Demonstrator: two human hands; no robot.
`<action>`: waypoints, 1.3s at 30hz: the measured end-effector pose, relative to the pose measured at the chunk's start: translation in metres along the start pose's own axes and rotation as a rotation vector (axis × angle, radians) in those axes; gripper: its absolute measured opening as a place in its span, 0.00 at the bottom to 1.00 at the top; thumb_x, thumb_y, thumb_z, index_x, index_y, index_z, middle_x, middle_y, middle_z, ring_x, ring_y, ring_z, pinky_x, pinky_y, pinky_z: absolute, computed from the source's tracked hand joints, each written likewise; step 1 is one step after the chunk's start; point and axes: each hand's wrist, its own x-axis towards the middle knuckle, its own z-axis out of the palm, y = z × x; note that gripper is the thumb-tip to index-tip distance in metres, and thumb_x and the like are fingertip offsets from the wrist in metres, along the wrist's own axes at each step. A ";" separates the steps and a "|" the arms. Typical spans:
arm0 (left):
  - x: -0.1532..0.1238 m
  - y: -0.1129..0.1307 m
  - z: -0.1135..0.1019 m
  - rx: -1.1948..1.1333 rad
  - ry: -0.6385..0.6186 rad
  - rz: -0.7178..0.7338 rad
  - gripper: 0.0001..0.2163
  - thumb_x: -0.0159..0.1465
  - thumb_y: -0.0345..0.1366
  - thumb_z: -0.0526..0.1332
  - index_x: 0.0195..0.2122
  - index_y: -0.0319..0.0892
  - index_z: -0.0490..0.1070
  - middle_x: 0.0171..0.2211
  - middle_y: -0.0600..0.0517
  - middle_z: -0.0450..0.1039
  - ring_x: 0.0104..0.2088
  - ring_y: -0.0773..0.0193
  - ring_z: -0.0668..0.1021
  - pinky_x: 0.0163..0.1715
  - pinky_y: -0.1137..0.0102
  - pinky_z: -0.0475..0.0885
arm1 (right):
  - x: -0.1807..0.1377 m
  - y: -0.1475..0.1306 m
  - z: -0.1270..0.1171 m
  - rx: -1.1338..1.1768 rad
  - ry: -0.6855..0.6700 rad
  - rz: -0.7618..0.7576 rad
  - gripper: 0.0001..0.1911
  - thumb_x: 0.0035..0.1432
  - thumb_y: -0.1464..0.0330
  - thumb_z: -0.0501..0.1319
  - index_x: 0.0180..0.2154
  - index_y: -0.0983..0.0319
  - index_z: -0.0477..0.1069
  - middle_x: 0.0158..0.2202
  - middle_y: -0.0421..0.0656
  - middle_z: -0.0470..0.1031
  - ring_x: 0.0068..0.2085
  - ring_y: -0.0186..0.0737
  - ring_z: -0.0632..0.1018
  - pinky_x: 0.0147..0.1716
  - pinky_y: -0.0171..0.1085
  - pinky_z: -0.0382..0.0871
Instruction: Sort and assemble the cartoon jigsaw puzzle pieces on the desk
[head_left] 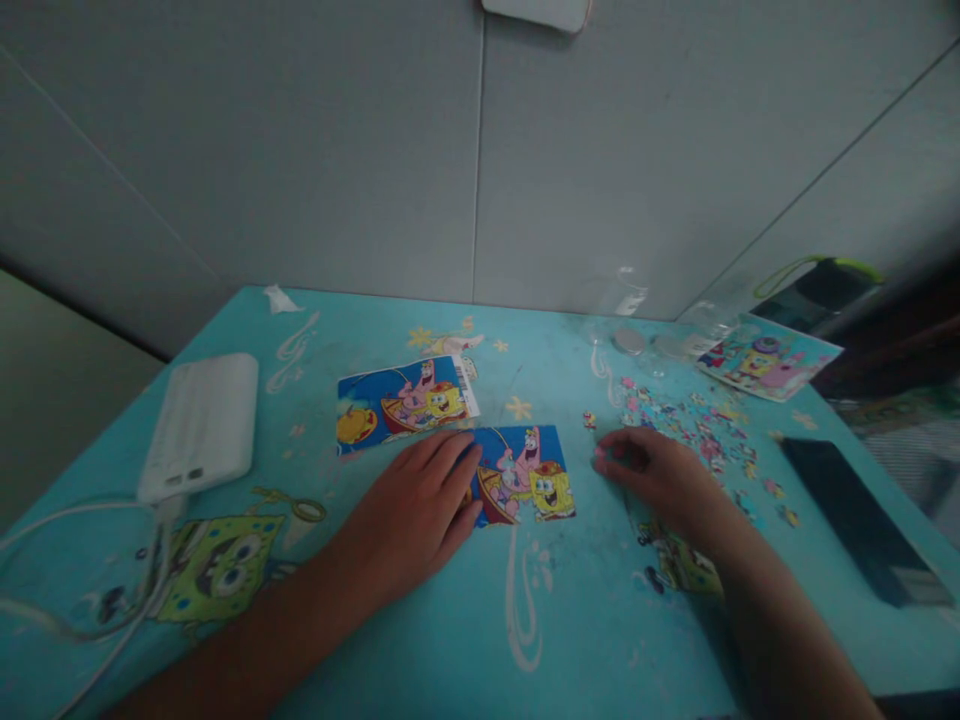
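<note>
My left hand [416, 505] lies flat with fingers stretched out, covering the left part of a small assembled cartoon jigsaw [532, 475] on the turquoise table [450, 640]. Just behind the jigsaw lies a printed reference card [405, 400] with the same picture. My right hand [652, 470] rests to the right of the jigsaw, its fingers curled in a pinch around a small pink piece [600, 458]. A scatter of loose puzzle pieces [697, 425] spreads beyond that hand.
A white power bank [202, 425] with a white cable [90, 610] sits at the left. A dark phone [862, 520] lies at the right edge. Another cartoon card [769, 365], clear containers and lids [630, 340] stand at the back right. Grey walls rise behind.
</note>
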 end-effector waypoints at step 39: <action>0.002 0.003 -0.005 -0.076 0.054 0.008 0.19 0.70 0.38 0.54 0.59 0.36 0.65 0.59 0.39 0.66 0.60 0.47 0.68 0.58 0.49 0.67 | 0.005 -0.073 0.048 0.168 0.014 -0.321 0.08 0.64 0.68 0.62 0.41 0.57 0.81 0.38 0.42 0.80 0.38 0.40 0.79 0.41 0.39 0.72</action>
